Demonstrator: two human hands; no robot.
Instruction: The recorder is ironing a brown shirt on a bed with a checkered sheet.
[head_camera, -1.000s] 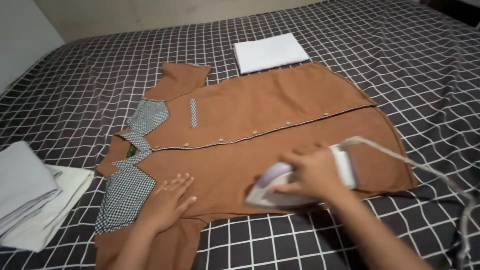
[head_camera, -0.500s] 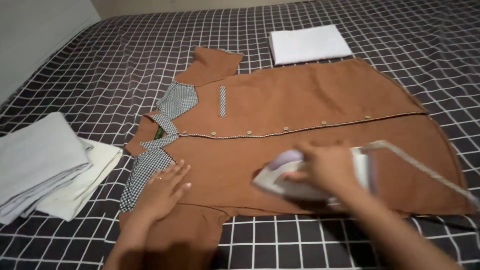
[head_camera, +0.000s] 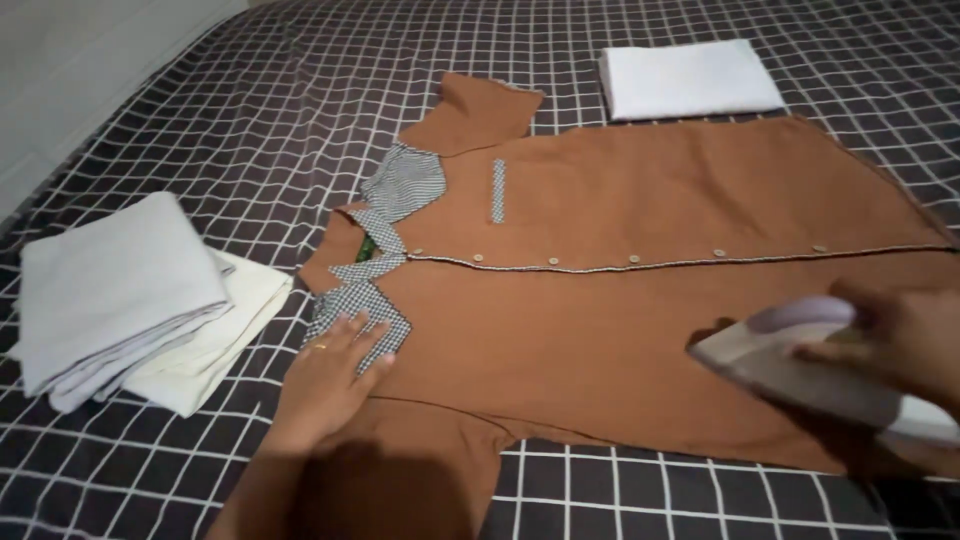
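Two hands: left hand (head_camera: 335, 375) fingers flat on brown shirt (head_camera: 640, 300); right hand (head_camera: 905, 340) gripping iron (head_camera: 790, 360).

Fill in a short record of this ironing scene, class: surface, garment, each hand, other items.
surface: dark bedsheet with white grid lines
garment: brown button-front shirt with checked collar, laid flat
left hand: flat on the shirt near the collar
right hand: grip closed on white and lilac clothes iron
other items: folded white cloth beyond the shirt; stack of folded pale cloths beside the collar
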